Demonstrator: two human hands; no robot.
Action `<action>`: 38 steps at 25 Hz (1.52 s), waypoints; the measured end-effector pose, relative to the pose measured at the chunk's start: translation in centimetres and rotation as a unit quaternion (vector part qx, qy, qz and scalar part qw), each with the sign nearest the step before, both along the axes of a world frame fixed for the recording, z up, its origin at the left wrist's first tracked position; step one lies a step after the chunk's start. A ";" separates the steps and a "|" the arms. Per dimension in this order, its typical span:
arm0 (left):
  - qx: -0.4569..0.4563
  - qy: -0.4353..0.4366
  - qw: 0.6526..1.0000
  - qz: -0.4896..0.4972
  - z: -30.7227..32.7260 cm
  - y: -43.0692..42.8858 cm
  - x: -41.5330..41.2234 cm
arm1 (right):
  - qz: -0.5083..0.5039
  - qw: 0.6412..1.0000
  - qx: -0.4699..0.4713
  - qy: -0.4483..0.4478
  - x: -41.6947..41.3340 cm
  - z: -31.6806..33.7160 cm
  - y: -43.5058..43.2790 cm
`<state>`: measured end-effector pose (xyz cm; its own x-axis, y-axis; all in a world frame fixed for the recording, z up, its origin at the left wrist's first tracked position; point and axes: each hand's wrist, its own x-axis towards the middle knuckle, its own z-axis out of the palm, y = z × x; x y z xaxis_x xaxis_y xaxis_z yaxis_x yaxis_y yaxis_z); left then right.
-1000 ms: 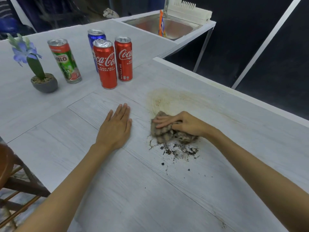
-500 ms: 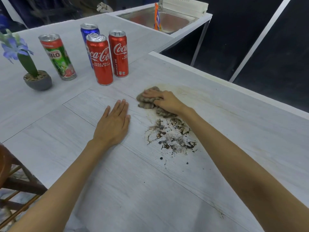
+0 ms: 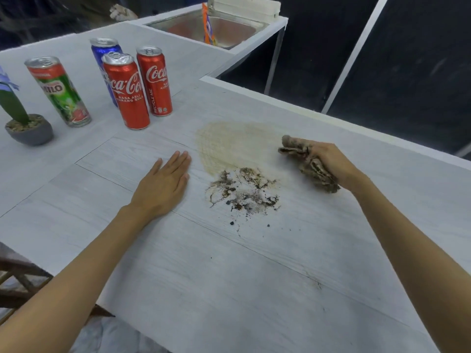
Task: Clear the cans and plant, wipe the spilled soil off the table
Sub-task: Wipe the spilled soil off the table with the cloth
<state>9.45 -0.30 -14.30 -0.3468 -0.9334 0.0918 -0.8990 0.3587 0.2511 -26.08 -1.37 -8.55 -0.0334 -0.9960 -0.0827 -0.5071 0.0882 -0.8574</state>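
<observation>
Pale wood-grain boards make up the table [image 3: 229, 289] we lean over, its matte surface cut by thin seams, with dark panels and a white frame behind its far edge. At the centre we see the spilled soil [image 3: 242, 191], a loose scatter of dark crumbs and grit, and just beyond it, toward 12 o'clock, a dull tan smear [image 3: 229, 143] spread flat on the boards.

Our right hand [image 3: 328, 161] sits at 3 o'clock from the soil, apart from it, fingers curled tight around a crumpled rag [image 3: 309, 165]. The rag is brownish, soft and wrinkled, dirty in its folds; one end pokes out past our fingertips toward 10 o'clock, the other bunches under the heel of the hand. Our left hand [image 3: 163, 187] lies flat at 9 o'clock from the soil, palm down, fingers straight and close together, holding nothing.

At 11 o'clock stand four slim, shiny metal cans, upright and close together: two red cola cans [image 3: 127, 93], a blue can [image 3: 105, 59] partly hidden behind them, and a green can [image 3: 60, 91] a little apart to their left. Further left at 10 o'clock sits the plant [image 3: 12, 105], a stiff green leaf in a round grey pot [image 3: 30, 133] topped with pebbles. A steel sink [image 3: 216, 29] lies at 12 o'clock.
</observation>
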 end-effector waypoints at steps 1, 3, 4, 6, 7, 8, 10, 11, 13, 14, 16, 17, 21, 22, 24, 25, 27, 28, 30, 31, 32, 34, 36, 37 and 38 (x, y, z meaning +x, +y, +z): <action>-0.001 0.000 1.000 -0.005 0.0 -0.1 0.0 | -0.005 0.995 0.005 0.098 -0.2 -1.1 0.2; -0.005 0.000 1.000 -0.011 -0.1 -0.2 0.1 | -0.005 0.974 -0.017 0.226 1.4 -2.6 0.3; -0.005 -0.001 1.000 -0.014 -0.2 -0.2 0.1 | -0.005 0.969 -0.027 0.246 3.0 -2.9 0.4; -0.004 -0.005 1.000 -0.020 -0.4 -0.3 0.1 | -0.003 0.967 -0.047 0.250 6.6 -2.9 0.7; -0.003 -0.007 1.000 -0.022 -0.4 -0.3 0.2 | 0.005 0.967 -0.059 0.247 8.4 -3.0 1.2; -0.003 -0.009 1.000 -0.023 -0.4 -0.3 0.2 | 0.017 0.966 -0.074 0.246 10.2 -3.3 1.8; 0.001 -0.014 1.000 -0.027 -0.4 -0.4 0.2 | 0.048 0.968 -0.093 0.229 13.0 -3.7 3.2; 0.009 -0.015 0.999 -0.030 -0.3 -0.5 0.2 | 0.050 0.976 -0.087 0.194 13.6 -3.5 3.8; 0.043 0.008 0.998 -0.052 -0.1 -0.7 0.6 | 0.008 0.998 -0.047 0.048 13.5 -2.4 5.3; 0.066 0.027 0.995 -0.068 0.1 -0.9 0.9 | -0.038 0.998 -0.032 -0.033 13.0 -1.7 6.3; 0.088 0.051 0.989 -0.103 0.3 -1.4 1.8 | -0.160 0.981 -0.032 -0.108 11.1 -1.1 9.0; 0.085 0.049 0.988 -0.117 0.3 -1.6 2.1 | -0.217 0.972 -0.034 -0.080 10.2 -1.2 10.7; 0.057 0.031 0.989 -0.136 0.1 -2.2 2.2 | -0.313 0.929 0.005 0.197 10.1 -2.8 15.8; 0.048 0.028 0.989 -0.138 0.0 -2.2 2.1 | -0.310 0.921 0.006 0.236 11.4 -3.4 15.5; 0.036 0.027 0.989 -0.139 -0.1 -2.3 2.1 | -0.295 0.915 0.009 0.275 15.3 -4.1 13.4; 0.031 0.026 0.989 -0.139 -0.2 -2.3 2.1 | -0.284 0.914 0.011 0.288 17.2 -4.4 11.9; 0.023 0.021 0.989 -0.141 -0.4 -2.3 2.2 | -0.277 0.913 0.012 0.299 20.3 -4.7 8.6; 0.020 0.017 0.989 -0.143 -0.4 -2.3 2.2 | -0.283 0.913 0.009 0.293 21.1 -4.6 7.3; 0.013 0.016 0.989 -0.145 -0.6 -2.3 2.2 | -0.296 0.929 -0.033 0.218 21.9 -3.8 5.6; 0.010 0.018 0.989 -0.145 -0.6 -2.3 2.2 | -0.302 0.942 -0.061 0.137 21.9 -3.3 5.1; 0.009 0.020 0.989 -0.144 -0.6 -2.3 2.2 | -0.311 0.947 -0.076 0.037 21.4 -2.7 4.8; 0.011 0.021 0.990 -0.141 -0.5 -2.3 2.1 | -0.349 0.923 -0.079 -0.141 19.4 -1.3 4.9; 0.012 0.021 0.990 -0.138 -0.5 -2.2 2.0 | -0.398 0.891 -0.089 -0.201 15.8 -0.9 6.3; 0.011 0.020 0.990 -0.138 -0.5 -2.2 2.0 | -0.410 0.887 -0.094 -0.191 13.9 -0.8 7.4; 0.010 0.019 0.990 -0.137 -0.5 -2.2 1.9 | -0.417 0.891 -0.091 -0.154 12.3 -0.8 8.4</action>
<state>11.34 -2.53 -14.83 -0.5836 -0.8068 0.0920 -0.7590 0.5823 0.2915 -13.83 6.98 -9.36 -0.7718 -0.6334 -0.0564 -0.0679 0.1702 -0.9831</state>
